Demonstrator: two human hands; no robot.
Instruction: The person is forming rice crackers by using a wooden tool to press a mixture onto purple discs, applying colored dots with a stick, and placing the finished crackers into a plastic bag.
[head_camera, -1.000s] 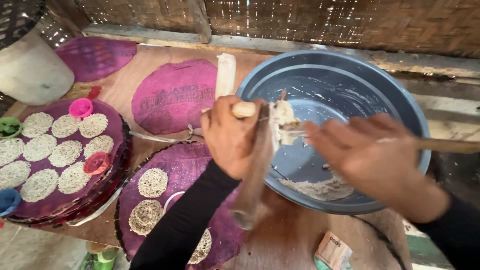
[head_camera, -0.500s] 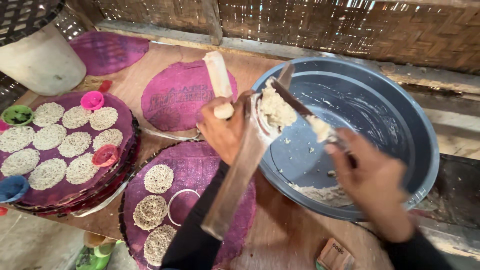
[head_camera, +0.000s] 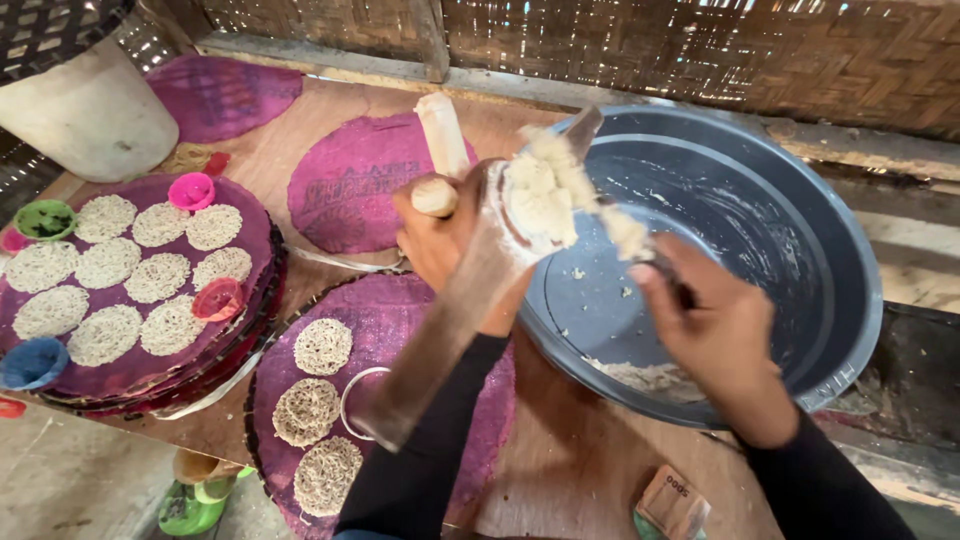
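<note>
Pale, crumbly dough (head_camera: 545, 195), heaped at the top mouth of a metal press (head_camera: 440, 340) and clinging along a knife (head_camera: 583, 128). Wrapped tight round the upper part of the press, the fingers of the left hand (head_camera: 450, 240), closed with no gap showing, just below a wooden handle (head_camera: 440, 135) that sticks up and away. Curled shut round the knife's grip, the fingers of the right hand (head_camera: 715, 335); grip itself hidden inside the fist. Judging by the crumbs in the grey-blue basin (head_camera: 860, 300), best to hold the mouth over the basin while scraping, so that whatever falls lands inside and not on the board. Best also to push the dough off the knife in short strokes against the rim of the mouth, and to hold the press firm so it does not twist. Lies tilted, long axis running from upper right at the basin's near edge down to lower left; filled mouth facing up, lower end hanging over a purple mat (head_camera: 400, 310) near a wire ring (head_camera: 350, 400) and three lacy noodle rounds (head_camera: 322, 345). Further left, a stack of mats (head_camera: 250, 225) with more rounds.
</note>
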